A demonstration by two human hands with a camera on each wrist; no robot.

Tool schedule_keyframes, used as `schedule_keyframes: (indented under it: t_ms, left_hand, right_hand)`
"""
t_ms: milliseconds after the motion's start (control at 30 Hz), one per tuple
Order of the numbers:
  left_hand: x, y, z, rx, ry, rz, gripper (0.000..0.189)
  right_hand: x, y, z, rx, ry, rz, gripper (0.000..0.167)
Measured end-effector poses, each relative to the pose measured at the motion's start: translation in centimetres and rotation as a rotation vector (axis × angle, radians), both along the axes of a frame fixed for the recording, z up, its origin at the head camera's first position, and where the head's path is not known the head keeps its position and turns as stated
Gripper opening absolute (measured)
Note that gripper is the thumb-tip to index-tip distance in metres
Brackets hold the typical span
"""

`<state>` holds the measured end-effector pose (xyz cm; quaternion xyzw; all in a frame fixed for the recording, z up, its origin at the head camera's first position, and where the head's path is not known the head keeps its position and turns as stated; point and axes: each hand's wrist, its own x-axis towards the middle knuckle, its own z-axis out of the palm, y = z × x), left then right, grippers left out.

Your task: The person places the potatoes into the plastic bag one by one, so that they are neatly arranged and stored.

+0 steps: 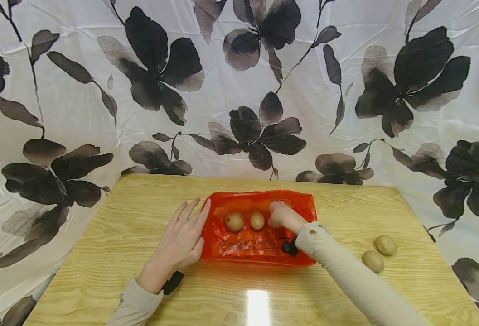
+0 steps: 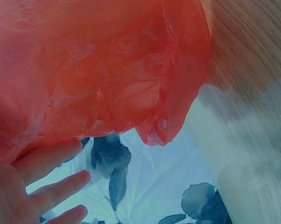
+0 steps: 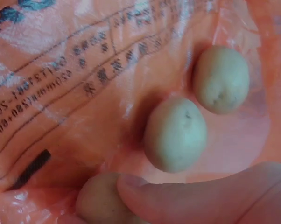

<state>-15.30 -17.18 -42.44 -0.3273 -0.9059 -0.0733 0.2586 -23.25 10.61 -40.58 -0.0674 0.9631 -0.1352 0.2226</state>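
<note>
A red plastic bag (image 1: 243, 253) lies spread on the table, its sides standing up around two potatoes, one potato (image 1: 234, 222) left of the other potato (image 1: 257, 220). Inside the bag's right part, my right hand (image 1: 285, 216) holds a third potato (image 3: 101, 198); its thumb curls over the potato in the right wrist view, while the head view hides it behind the hand. My left hand (image 1: 181, 240) lies along the bag's left side with fingers extended, the index fingertip at the bag's upper left edge. In the left wrist view those fingers (image 2: 61, 189) are spread beside the red plastic.
Two more potatoes, a nearer potato (image 1: 373, 261) and a farther potato (image 1: 386, 245), sit on the wooden table (image 1: 141, 213) to the right, beyond my right forearm. A white cloth (image 1: 206, 104) with dark flowers hangs behind the table's far edge.
</note>
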Motion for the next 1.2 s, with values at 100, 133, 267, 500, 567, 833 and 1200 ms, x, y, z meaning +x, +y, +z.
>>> schedule_keyframes:
  t_ms: [100, 133, 267, 500, 567, 833, 1200]
  left_hand:
    - [0.0, 0.0, 0.0, 0.001, -0.005, 0.005, 0.069]
    - [0.0, 0.0, 0.0, 0.001, -0.008, 0.007, 0.069]
    - [0.0, 0.0, 0.1, -0.002, -0.013, 0.009, 0.069]
    - [-0.1, 0.0, 0.1, -0.007, -0.034, 0.01, 0.07]
    - [-0.1, -0.1, 0.1, -0.006, -0.041, 0.01, 0.07]
    - [-0.3, -0.1, 0.3, -0.023, -0.031, 0.001, 0.07]
    - [-0.3, -0.1, 0.9, -0.025, -0.048, 0.002, 0.071]
  right_hand:
    - [0.2, -0.2, -0.3, 0.009, -0.008, -0.002, 0.01]
    - [0.2, -0.3, -0.4, 0.017, -0.007, 0.0, 0.01]
    - [0.3, -0.3, -0.4, 0.037, 0.002, 0.007, 0.011]
    - [0.2, -0.1, 0.1, 0.04, -0.021, 0.012, 0.011]
    - [0.2, 0.0, 0.3, 0.046, -0.03, 0.015, 0.011]
    - [1.2, 0.0, 2.0, 0.066, 0.006, 0.054, 0.03]
    - [4.8, 2.5, 5.3, -0.233, 0.169, 0.09, 0.047]
